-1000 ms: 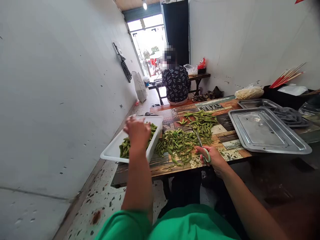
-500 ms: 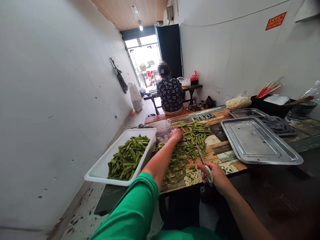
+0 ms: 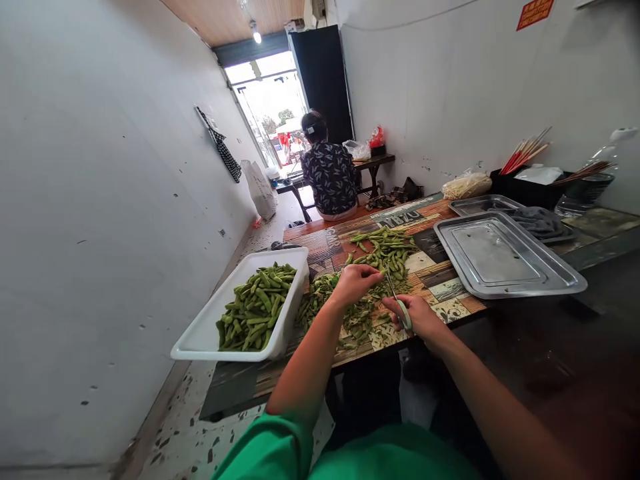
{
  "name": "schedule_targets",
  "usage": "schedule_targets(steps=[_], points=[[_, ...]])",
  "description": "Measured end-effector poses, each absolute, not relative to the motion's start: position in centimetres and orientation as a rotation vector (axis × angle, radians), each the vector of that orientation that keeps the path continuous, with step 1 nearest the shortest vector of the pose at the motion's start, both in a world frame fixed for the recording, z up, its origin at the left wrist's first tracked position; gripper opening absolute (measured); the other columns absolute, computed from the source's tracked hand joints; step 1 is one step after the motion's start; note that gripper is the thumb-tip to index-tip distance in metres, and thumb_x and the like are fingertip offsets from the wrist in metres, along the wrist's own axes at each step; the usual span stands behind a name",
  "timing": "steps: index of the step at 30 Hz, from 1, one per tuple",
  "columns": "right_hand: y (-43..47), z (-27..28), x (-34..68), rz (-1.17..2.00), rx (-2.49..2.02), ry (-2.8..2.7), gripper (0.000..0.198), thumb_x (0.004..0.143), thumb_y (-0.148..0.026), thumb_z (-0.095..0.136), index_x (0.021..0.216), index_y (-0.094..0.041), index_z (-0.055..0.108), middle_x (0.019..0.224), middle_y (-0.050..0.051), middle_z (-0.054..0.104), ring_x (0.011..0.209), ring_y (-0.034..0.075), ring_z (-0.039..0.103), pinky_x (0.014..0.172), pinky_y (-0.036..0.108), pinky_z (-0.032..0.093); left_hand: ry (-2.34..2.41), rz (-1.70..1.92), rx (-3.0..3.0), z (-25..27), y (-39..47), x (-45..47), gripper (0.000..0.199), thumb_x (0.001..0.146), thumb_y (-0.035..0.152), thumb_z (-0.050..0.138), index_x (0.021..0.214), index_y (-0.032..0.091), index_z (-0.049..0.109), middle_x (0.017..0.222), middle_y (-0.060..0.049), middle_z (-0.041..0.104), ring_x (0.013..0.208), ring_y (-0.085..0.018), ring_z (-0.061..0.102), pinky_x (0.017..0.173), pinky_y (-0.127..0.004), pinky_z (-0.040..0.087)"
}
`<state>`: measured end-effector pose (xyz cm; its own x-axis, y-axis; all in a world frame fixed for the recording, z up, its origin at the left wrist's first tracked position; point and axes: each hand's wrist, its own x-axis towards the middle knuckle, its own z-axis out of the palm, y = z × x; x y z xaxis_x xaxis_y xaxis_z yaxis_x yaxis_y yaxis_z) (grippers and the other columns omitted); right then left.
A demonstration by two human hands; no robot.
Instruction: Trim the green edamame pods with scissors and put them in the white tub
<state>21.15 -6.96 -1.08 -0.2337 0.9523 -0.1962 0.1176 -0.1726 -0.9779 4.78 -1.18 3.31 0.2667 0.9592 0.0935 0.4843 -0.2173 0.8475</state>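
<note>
My right hand (image 3: 419, 316) is closed around the pale green handles of a pair of scissors (image 3: 405, 315), whose blades point up and away over the table. Close to the blade tips, my left hand (image 3: 356, 283) pinches a green edamame pod (image 3: 384, 271), mostly hidden by the fingers. A pile of edamame pods (image 3: 393, 243) lies just beyond both hands. Cut green trimmings (image 3: 361, 321) are strewn beneath them, nearer the table edge. To the left, a white plastic tub (image 3: 193, 339) holds a heap of edamame pods (image 3: 257, 307).
On the right of the patterned wooden table (image 3: 440, 272) lies a metal tray (image 3: 505, 257), with another tray (image 3: 483, 204) and a dark cloth (image 3: 537, 220) behind. A black box (image 3: 527, 189) holds skewers. Farther off, a person (image 3: 327, 173) sits facing away at another table.
My left hand has come back from the far pods toward the scissors, now pinching a pod at the blades. The right hand still holds the scissors. The view has shifted slightly.
</note>
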Motion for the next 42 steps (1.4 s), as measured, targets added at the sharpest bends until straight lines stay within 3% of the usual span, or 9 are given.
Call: schedule_targets(steps=[7, 14, 21, 25, 29, 35, 42], points=[[-8.0, -0.3, 20.6, 1.48, -1.288, -1.338, 0.036, 0.066, -0.052, 0.07, 0.075, -0.019, 0.057, 0.052, -0.005, 0.051, 0.042, 0.01, 0.048, 0.033, 0.02, 0.029, 1.329, 0.937, 1.743, 3.6, -2.6, 4.0, 0.031, 0.072, 0.041, 0.062, 0.08, 0.012, 0.071, 0.069, -0.003, 0.065, 0.06, -0.011, 0.051, 0.058, -0.024, 0.039], [-8.1, 0.0, 20.2, 1.437, -1.246, -1.374, 0.033, 0.066, -0.047, 0.071, 0.074, -0.018, 0.061, 0.049, -0.006, 0.048, 0.043, 0.009, 0.045, 0.043, 0.021, 0.038, 1.248, 0.858, 1.828, 3.3, -3.0, 3.6, 0.03, 0.071, 0.04, 0.063, 0.079, 0.012, 0.072, 0.068, -0.003, 0.066, 0.064, -0.012, 0.054, 0.06, -0.024, 0.041], [-8.0, -0.9, 20.5, 1.385, -1.257, -1.381, 0.034, 0.07, -0.049, 0.067, 0.065, -0.018, 0.056, 0.042, -0.006, 0.046, 0.035, 0.008, 0.043, 0.037, 0.02, 0.033, 1.159, 0.835, 1.396, 3.5, -2.8, 3.9, 0.026, 0.066, 0.033, 0.074, 0.071, 0.011, 0.062, 0.058, 0.0, 0.059, 0.053, -0.008, 0.054, 0.056, -0.023, 0.044], [-8.2, -1.4, 20.6, 1.513, -1.255, -1.259, 0.039, 0.071, -0.055, 0.065, 0.072, -0.018, 0.054, 0.05, -0.005, 0.052, 0.039, 0.009, 0.049, 0.032, 0.018, 0.03, 0.953, 1.017, 0.978, 3.2, -3.0, 4.8, 0.03, 0.064, 0.02, 0.078, 0.076, 0.011, 0.052, 0.067, -0.001, 0.062, 0.067, -0.015, 0.066, 0.069, -0.029, 0.053], [-8.5, -1.6, 20.3, 1.597, -1.178, -1.197, 0.043, 0.07, -0.059, 0.064, 0.077, -0.017, 0.054, 0.055, -0.003, 0.054, 0.043, 0.01, 0.053, 0.031, 0.017, 0.032, 0.959, 1.101, 0.879, 2.8, -3.2, 5.4, 0.025, 0.068, 0.011, 0.073, 0.076, 0.011, 0.049, 0.064, -0.002, 0.062, 0.066, -0.016, 0.067, 0.067, -0.03, 0.054], [-8.5, -1.1, 20.0, 1.604, -1.158, -1.202, 0.046, 0.067, -0.061, 0.065, 0.077, -0.017, 0.054, 0.054, -0.003, 0.054, 0.044, 0.01, 0.053, 0.03, 0.017, 0.033, 0.962, 1.119, 0.867, 2.7, -3.5, 5.6, 0.025, 0.069, 0.011, 0.072, 0.075, 0.012, 0.048, 0.064, -0.004, 0.065, 0.062, -0.016, 0.067, 0.065, -0.028, 0.054], [-8.4, -1.5, 19.7, 1.494, -1.201, -1.195, 0.044, 0.07, -0.06, 0.063, 0.072, -0.016, 0.058, 0.044, -0.005, 0.049, 0.033, 0.007, 0.043, 0.03, 0.018, 0.024, 0.971, 1.148, 0.862, 2.0, -3.3, 5.0, 0.025, 0.068, 0.014, 0.07, 0.074, 0.013, 0.046, 0.068, -0.005, 0.065, 0.064, -0.015, 0.066, 0.064, -0.028, 0.053]])
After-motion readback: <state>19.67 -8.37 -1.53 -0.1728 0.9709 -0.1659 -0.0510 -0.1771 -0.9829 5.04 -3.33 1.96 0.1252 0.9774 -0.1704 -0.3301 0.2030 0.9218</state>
